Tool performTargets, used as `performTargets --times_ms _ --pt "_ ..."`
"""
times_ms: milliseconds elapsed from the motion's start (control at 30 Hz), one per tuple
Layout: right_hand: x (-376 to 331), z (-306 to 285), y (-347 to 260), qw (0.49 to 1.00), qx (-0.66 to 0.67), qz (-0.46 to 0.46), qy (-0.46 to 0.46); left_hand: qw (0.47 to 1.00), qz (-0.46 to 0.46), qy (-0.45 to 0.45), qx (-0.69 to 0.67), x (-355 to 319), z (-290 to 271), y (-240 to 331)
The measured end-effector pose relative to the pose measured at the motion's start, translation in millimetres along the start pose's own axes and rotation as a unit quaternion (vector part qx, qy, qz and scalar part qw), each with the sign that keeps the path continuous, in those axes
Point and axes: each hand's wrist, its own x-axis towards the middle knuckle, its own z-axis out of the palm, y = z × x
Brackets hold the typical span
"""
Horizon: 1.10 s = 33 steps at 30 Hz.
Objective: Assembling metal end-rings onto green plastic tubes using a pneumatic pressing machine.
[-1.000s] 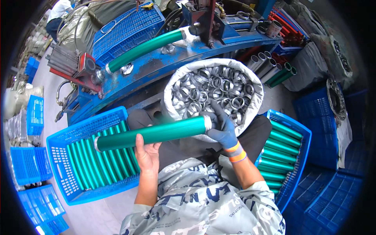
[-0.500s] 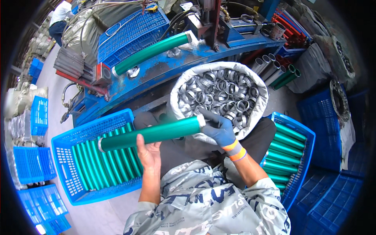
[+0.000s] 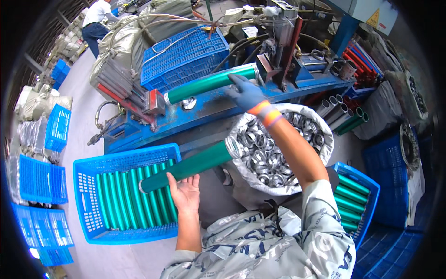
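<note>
Left hand (image 3: pixel 186 195) cupped under green tube (image 3: pixel 188 166) at six o'clock; gloved right hand (image 3: pixel 246 93) closed on tube in press (image 3: pixel 211 84) at twelve. Best lifted level, clear of the clamp (image 3: pixel 267 67), with the held tube steady above the crate (image 3: pixel 125 195).

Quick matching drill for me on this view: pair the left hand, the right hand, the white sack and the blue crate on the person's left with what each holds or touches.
Things:
1. left hand
2. right hand
3. white sack
4. blue crate

States:
A. full of metal rings
B. gloved, on the green tube on the machine
C. rows of green tubes lying side by side
D. bare, under the loose green tube

Pairs: 1-D, 2-B, 3-A, 4-C
</note>
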Motion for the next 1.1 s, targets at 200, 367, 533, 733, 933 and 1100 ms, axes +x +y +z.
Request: performTargets --times_ms 200,367,533,733,933,1100 --pt "80.5 34.3 75.9 0.862 -0.497 -0.061 0.078 0.999 -0.036 -0.036 -0.014 22.8 -3.3 2.1" --pt "78.4 8.6 54.0 0.882 -0.440 -0.155 0.067 0.998 -0.004 0.009 0.061 46.1 -11.3 -8.1" --pt "0.6 -94.7 -56.7 0.987 -0.029 -0.094 0.125 0.995 -0.028 -0.018 0.096 95.2 23.7 -47.9" --pt "-175.6 -193.0 -35.7 0.923 0.268 -0.024 0.276 0.987 -0.019 -0.129 0.091 222.3 166.5 -121.7" --pt "-323.6 -211.0 -39.6 0.900 0.244 0.089 0.350 0.992 -0.013 -0.048 0.118 348.6 185.0 -146.6" --pt "-387.0 -220.8 -56.0 0.879 0.249 0.149 0.379 0.991 -0.045 -0.020 0.124 365.1 174.5 -169.9"
